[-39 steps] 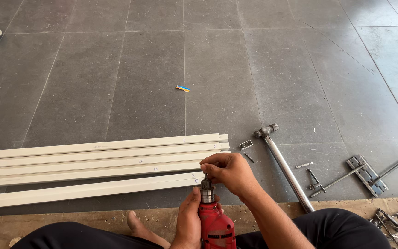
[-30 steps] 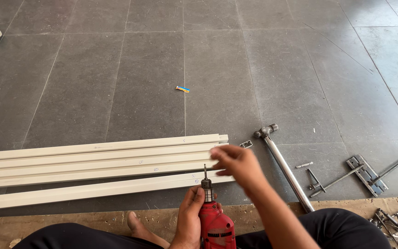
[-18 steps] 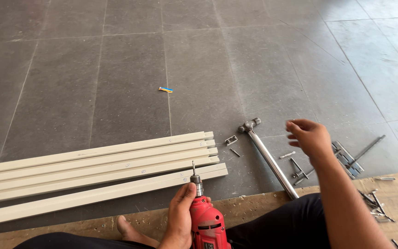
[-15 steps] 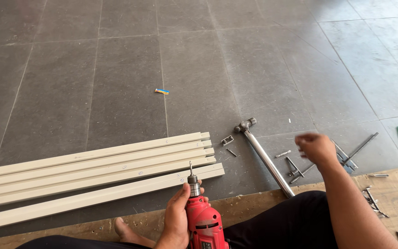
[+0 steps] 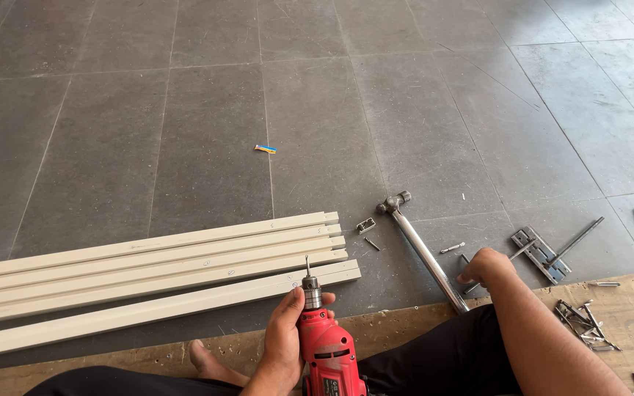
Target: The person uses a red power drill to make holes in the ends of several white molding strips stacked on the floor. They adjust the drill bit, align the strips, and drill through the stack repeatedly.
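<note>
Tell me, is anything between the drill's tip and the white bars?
Nothing visible is. The left hand holds the red drill with its bit pointing at the nearest white bar, and no object lies between them. The right hand is off by the hammer.

Grey tiled floor (image 5: 185,132) carries white strips (image 5: 148,268), hammer (image 5: 423,249), hinge (image 5: 541,253).

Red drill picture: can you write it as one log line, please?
left hand: grips red drill, bit up | right hand: on floor by hammer, touching small metal parts | pale strips: side by side
</note>
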